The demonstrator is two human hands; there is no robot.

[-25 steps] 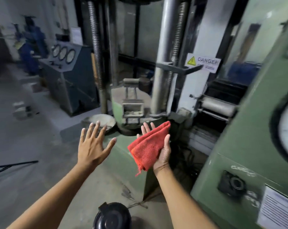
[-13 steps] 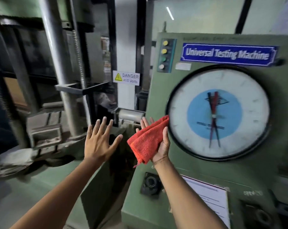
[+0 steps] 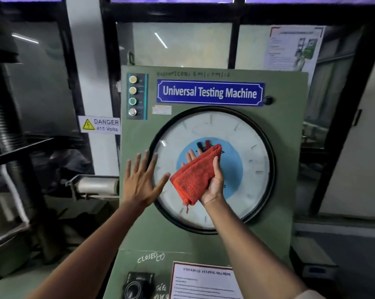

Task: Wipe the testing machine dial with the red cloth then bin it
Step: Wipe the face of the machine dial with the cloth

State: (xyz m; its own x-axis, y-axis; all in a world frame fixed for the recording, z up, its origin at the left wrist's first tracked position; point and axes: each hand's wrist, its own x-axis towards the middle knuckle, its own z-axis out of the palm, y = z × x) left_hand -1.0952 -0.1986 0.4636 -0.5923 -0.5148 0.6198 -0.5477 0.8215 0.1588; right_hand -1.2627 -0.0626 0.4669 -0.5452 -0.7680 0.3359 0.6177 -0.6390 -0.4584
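Observation:
The big round dial (image 3: 244, 147), white with a blue centre and a black rim, fills the front of the green Universal Testing Machine cabinet (image 3: 285, 126). My right hand (image 3: 213, 182) is raised in front of the dial's middle, palm up, with a folded red cloth (image 3: 195, 175) pinned across the palm by the thumb. Whether the cloth touches the glass I cannot tell. My left hand (image 3: 142, 180) is spread open with nothing in it, hovering over the dial's left rim. No bin is in view.
A "DANGER 415 Volts" sign (image 3: 99, 124) hangs left of the cabinet. Steel columns and a threaded screw (image 3: 3, 117) stand at far left. Indicator lamps (image 3: 132, 96), a black knob (image 3: 137, 287) and a paper notice (image 3: 203, 281) sit on the cabinet.
The view has swung right from the floor and load frame to face the dial squarely. Both hands keep their pose and now sit in front of the dial.

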